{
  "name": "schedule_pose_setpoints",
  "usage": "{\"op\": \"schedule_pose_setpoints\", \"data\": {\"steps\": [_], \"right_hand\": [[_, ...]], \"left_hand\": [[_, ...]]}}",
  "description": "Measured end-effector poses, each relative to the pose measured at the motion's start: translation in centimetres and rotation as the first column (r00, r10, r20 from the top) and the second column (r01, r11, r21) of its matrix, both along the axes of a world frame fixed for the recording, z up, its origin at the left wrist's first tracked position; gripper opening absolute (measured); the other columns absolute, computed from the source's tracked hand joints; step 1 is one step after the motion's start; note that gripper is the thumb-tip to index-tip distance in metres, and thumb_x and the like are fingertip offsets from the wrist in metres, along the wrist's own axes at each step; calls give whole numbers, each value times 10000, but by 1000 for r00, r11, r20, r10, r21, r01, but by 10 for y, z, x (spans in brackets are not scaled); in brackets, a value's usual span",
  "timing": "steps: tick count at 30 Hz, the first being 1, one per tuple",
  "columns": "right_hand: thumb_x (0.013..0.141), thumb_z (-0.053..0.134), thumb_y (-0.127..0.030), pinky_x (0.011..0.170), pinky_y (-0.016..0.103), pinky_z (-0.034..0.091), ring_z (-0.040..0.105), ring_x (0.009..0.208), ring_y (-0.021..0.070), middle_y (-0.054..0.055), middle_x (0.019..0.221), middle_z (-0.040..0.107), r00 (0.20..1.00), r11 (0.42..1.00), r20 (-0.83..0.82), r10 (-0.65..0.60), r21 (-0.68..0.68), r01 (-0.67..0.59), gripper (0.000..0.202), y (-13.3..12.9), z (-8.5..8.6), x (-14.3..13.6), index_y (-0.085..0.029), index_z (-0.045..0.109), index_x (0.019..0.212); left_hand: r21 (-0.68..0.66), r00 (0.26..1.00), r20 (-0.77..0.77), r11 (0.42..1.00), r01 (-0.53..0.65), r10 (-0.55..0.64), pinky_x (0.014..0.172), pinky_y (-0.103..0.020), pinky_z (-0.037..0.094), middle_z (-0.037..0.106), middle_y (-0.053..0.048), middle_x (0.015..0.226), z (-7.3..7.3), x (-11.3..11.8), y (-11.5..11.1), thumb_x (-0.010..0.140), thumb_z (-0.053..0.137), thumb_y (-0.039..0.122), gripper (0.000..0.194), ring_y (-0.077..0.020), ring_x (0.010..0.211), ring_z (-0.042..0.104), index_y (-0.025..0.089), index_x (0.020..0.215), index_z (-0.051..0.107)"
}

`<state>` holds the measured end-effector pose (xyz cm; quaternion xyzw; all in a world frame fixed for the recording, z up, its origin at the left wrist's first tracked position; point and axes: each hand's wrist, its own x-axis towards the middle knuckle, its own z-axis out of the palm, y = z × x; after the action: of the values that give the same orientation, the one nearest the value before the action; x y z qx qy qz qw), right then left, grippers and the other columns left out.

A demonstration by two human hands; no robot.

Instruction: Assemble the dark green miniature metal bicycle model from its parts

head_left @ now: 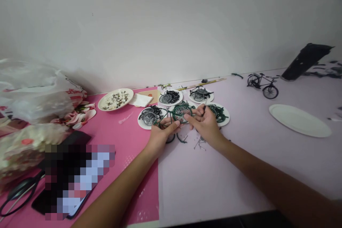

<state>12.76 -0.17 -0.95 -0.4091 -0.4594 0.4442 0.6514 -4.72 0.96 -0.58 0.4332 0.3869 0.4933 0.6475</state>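
Near the middle of the head view, my left hand (162, 133) grips a small green model bicycle (171, 117) by its frame, thumb on top. My right hand (204, 121) is closed at the bicycle's wheel, with a thin dark-handled tool (205, 106) between its fingers. Around and behind the hands stand white plates of small parts: black parts (171, 97), grey wheels with black parts (201, 94), more wheels (149, 115) at the left, and green parts (218, 113) at the right. Small loose pins (200, 145) lie on the table below my right hand.
A finished-looking black model bicycle (263, 83) stands at the right, near a white oval plate (299, 120) and a dark upright object (306, 61). At the left are a bowl (115, 99), plastic bags (40, 94), scissors (22, 188) and a blurred-out phone (85, 181).
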Motion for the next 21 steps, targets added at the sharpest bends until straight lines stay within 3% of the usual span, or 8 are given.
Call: {"op": "schedule_pose_setpoints", "data": {"steps": [8,16,18,21], "right_hand": [[720,901,-445,497,261,533,597,514,88,-57,871,643,1000,999,16,14,-38,-14,651,0,3,2,-272,285,841],[729,886,-542,545,270,539,617,565,107,-46,862,648,997,1000,77,2,-18,0,655,-1,9,4,-266,299,822],[818,798,-614,543,271,514,604,543,114,-40,784,649,991,1000,132,-22,-18,25,571,0,11,8,-258,351,818],[973,469,-757,447,264,386,582,534,144,8,708,637,969,996,234,-84,-1,87,538,3,15,17,-240,505,830]], "left_hand": [[20,1000,0,999,28,-28,874,-329,633,802,-91,950,-1,-1,1,668,965,376,389,-246,939,786,134,904,772],[24,999,0,999,34,-34,862,-307,626,798,-83,947,1,-1,1,663,966,375,369,-220,915,778,142,882,782],[21,1000,-2,999,30,-30,878,-326,626,796,-86,939,1,-1,1,655,968,381,380,-228,915,777,139,883,783],[25,1000,-3,999,29,-29,909,-362,624,799,-106,983,0,-1,1,652,965,390,399,-243,936,775,135,902,787]]}}
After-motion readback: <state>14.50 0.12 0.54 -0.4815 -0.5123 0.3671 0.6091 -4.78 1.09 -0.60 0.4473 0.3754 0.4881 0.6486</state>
